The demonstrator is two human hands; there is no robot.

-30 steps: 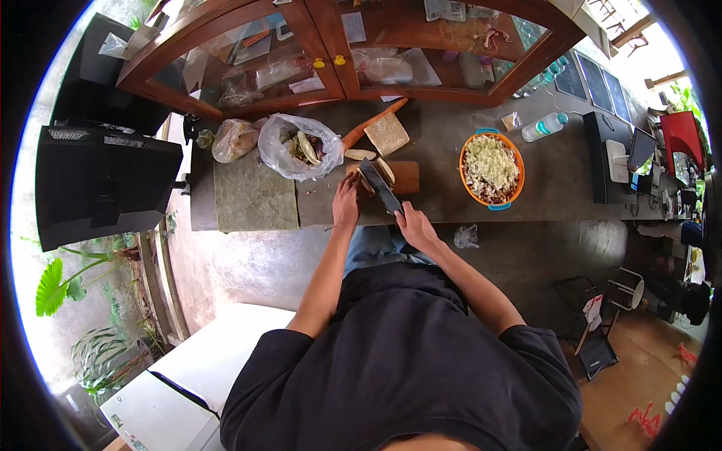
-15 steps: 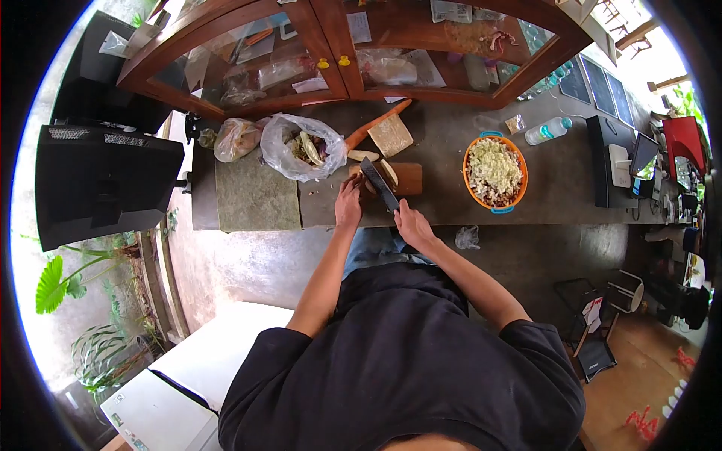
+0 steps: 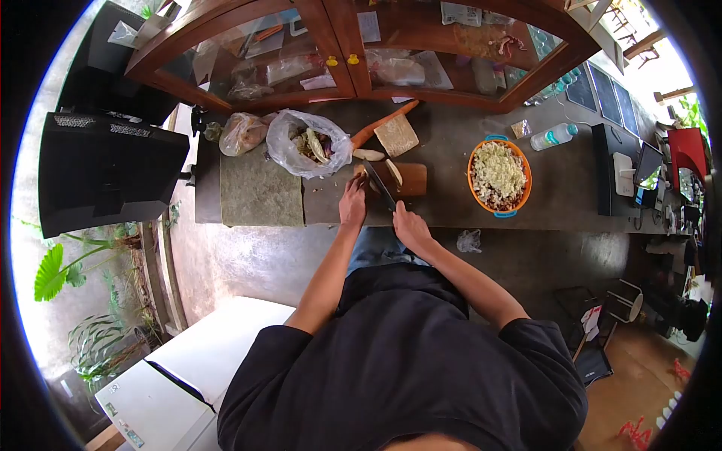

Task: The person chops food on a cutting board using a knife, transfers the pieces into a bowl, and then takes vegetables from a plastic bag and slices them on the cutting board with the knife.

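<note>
Dark knife (image 3: 380, 185) in right hand (image 3: 411, 227), beside left hand (image 3: 352, 203)

Bowl (image 3: 529, 175) right of cutting board (image 3: 413, 180)

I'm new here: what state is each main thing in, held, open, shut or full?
Right hand: closed around the handle of the knife.
Knife: held, blade over the cutting board.
Left hand: fingers at the board's left end, grip unclear.
Largest plastic bag: open, mixed scraps inside.
Orange basin: uncovered, heaped with chopped pieces.
Cabinet doors: shut.
</note>
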